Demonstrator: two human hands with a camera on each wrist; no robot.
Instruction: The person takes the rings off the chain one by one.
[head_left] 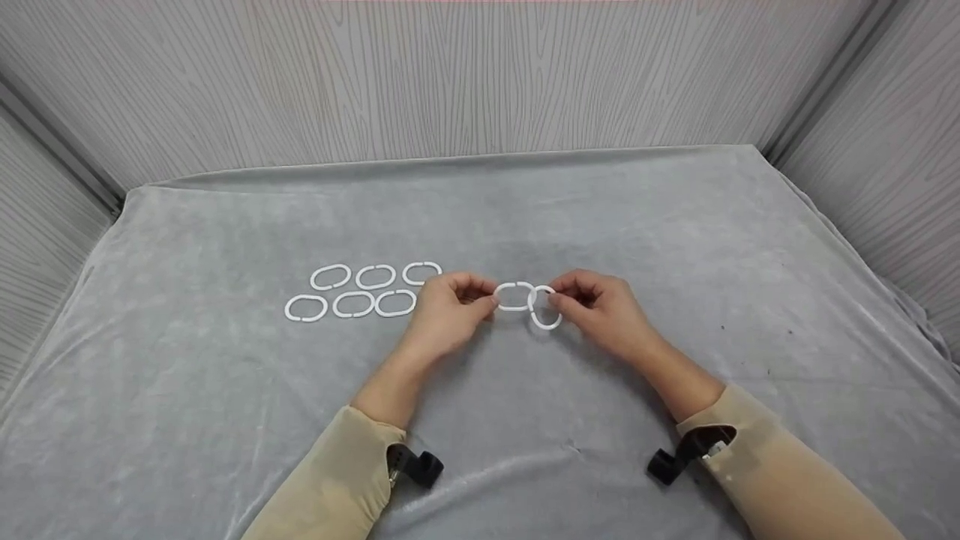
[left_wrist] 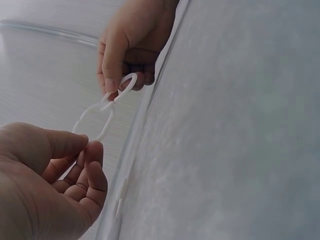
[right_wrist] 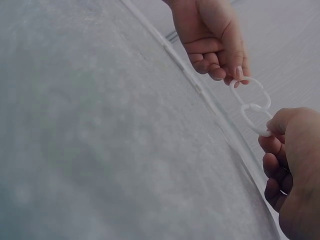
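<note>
Thumb and fingertips of the left hand (head_left: pixel 448 309) pinch the left end of a white oval plastic chain link (head_left: pixel 514 308). A second white link (head_left: pixel 547 328) is pinched by the right hand (head_left: pixel 606 309) at its right side, and it hangs tilted. The two links cross at their near ends, and in the right wrist view the left-hand link (right_wrist: pixel 264 90) and the right-hand link (right_wrist: pixel 247 118) look hooked through each other. Both hands hold them up over the grey cloth, between the wrists. Fingertips hide the gripped ends.
To the left of the left hand, several more white oval links (head_left: pixel 306 319) lie in two rows on the grey cloth (head_left: pixel 600 225) covering the table. The left hand partly overlaps the nearest ones. Grey wood-grain panels (head_left: pixel 450 82) enclose the back and sides.
</note>
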